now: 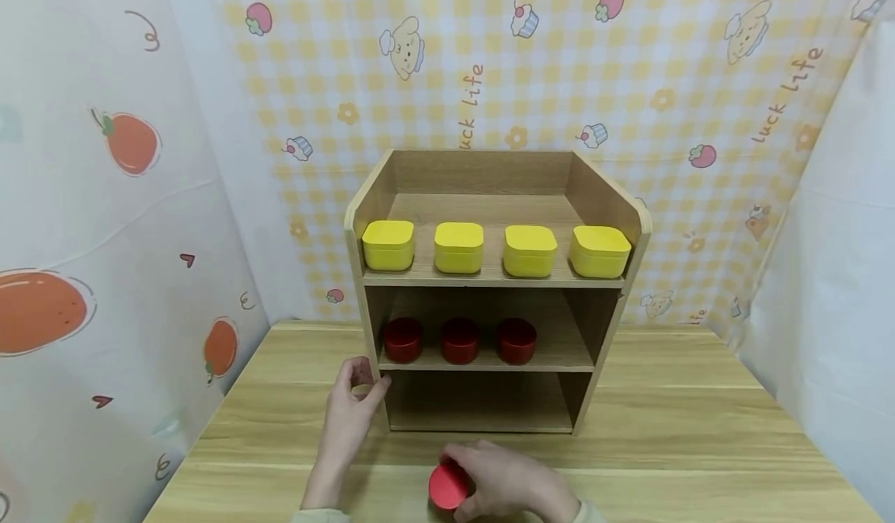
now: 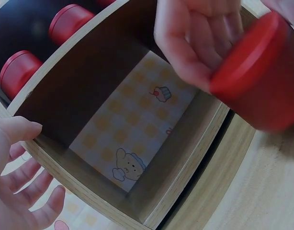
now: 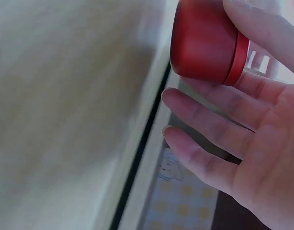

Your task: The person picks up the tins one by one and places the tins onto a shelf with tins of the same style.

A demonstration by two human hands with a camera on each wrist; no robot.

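My right hand [image 1: 506,478] holds a red round lidded tin [image 1: 448,486] in front of the shelf, low over the table. The right wrist view shows the tin [image 3: 207,43] between thumb and index finger, the other fingers extended. At the left side of a small wooden shelf [image 1: 482,280] is my left hand [image 1: 349,408]. In the left wrist view its thumb [image 2: 20,128] lies over the side panel's front edge, with the other fingers on the outside. Several similar red tins [image 1: 460,341] stand in a row on the middle level. The bottom compartment [image 2: 113,96] is bare.
Several yellow square lidded boxes [image 1: 458,248] line the front of the shelf's top level. The shelf stands on a wood-grain table [image 1: 699,430]. Behind it hangs a yellow checked cloth [image 1: 489,57], with white cloth on both sides.
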